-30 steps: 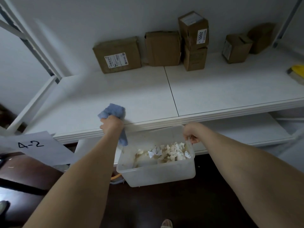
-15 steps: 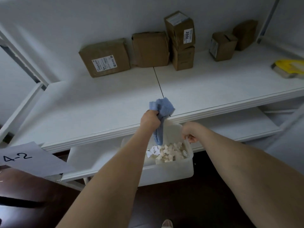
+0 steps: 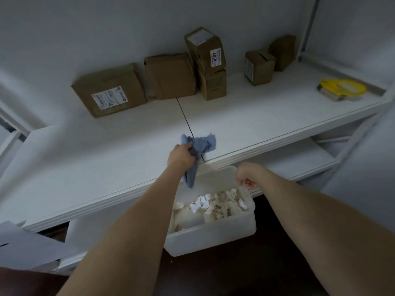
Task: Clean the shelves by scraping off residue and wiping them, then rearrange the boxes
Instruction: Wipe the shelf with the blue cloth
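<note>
The blue cloth (image 3: 203,143) hung down past the shelf (image 3: 106,163) edge (top bunched above), squeezed tight in the left hand (image 3: 180,157); the right hand (image 3: 245,173) pinched the tub (image 3: 213,238).

Probably a stockroom: white shelf (image 3: 235,116), labelled cardboard boxes (image 3: 110,90).

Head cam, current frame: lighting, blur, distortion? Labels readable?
Head view: dim, bluish, no glare; wide angle bows the shelf edge; blue cloth in the left hand looks slightly soft; "1002" on the upper stacked box reads, the flat box label print does not.
</note>
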A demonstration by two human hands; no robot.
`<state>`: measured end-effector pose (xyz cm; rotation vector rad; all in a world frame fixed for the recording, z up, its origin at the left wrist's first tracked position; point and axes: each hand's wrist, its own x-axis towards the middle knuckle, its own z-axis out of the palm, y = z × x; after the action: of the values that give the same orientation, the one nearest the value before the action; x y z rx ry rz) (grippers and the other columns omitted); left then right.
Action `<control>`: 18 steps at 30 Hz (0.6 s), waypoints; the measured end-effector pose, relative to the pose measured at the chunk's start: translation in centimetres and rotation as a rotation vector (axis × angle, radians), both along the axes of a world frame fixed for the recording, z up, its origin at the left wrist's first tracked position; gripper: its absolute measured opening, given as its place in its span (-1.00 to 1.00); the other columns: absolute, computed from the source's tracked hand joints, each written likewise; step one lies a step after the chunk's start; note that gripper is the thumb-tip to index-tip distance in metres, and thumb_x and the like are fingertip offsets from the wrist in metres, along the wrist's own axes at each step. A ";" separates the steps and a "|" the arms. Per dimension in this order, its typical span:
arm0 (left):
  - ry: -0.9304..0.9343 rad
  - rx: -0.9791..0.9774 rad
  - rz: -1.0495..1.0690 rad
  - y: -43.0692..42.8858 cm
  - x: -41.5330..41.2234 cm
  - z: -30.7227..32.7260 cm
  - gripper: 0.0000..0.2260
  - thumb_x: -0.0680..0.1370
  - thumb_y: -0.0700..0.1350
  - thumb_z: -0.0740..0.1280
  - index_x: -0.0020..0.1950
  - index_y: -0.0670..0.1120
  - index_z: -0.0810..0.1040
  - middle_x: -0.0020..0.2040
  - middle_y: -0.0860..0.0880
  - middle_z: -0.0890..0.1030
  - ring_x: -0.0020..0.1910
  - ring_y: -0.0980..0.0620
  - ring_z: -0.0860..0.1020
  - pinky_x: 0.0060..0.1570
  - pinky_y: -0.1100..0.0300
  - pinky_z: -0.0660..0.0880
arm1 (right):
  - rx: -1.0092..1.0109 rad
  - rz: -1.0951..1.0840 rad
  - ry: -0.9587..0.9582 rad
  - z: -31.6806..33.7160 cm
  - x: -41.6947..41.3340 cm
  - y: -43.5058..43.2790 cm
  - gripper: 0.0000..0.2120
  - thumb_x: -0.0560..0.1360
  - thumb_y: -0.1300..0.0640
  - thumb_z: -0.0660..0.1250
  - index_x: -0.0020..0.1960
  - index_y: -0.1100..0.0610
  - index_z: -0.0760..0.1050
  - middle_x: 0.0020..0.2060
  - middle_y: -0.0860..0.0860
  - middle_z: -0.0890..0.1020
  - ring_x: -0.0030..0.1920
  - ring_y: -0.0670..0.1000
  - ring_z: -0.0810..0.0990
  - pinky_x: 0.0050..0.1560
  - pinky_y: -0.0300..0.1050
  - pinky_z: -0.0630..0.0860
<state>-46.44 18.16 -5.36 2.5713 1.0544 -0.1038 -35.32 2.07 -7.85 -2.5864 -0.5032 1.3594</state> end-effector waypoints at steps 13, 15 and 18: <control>-0.189 -0.003 -0.241 -2.8 4.9 0.2 -0.63 0.50 -0.18 0.23 0.29 0.05 0.53 0.18 -0.14 0.57 0.10 -0.18 0.54 0.07 0.04 0.51 | 0.037 -0.163 0.006 0.0 2.7 -2.2 -0.72 0.57 0.36 0.19 0.28 0.34 0.38 -0.37 0.13 0.34 -0.42 0.01 0.28 -0.29 -0.15 0.38; -0.039 0.010 -0.228 -1.8 5.8 -0.3 -0.61 0.54 -0.12 0.22 0.38 0.00 0.42 0.22 -0.20 0.52 0.16 -0.23 0.51 0.11 0.02 0.47 | 0.056 -0.187 0.000 0.1 3.1 -2.8 -0.77 0.56 0.36 0.19 0.22 0.30 0.40 -0.38 0.11 0.32 -0.41 0.01 0.28 -0.30 -0.17 0.37; 0.088 -0.018 -0.301 -2.7 7.5 -0.8 -0.64 0.58 -0.08 0.19 0.37 -0.05 0.39 0.22 -0.24 0.52 0.17 -0.22 0.50 0.10 0.03 0.43 | 0.068 -0.243 0.000 0.3 3.9 -3.8 -0.78 0.57 0.35 0.19 0.21 0.32 0.39 -0.35 0.11 0.33 -0.38 0.02 0.31 -0.20 -0.17 0.39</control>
<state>-38.95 15.48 -6.14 2.7124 0.6831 -0.3037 -31.44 -1.74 -7.53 -2.4953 -0.2215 1.2392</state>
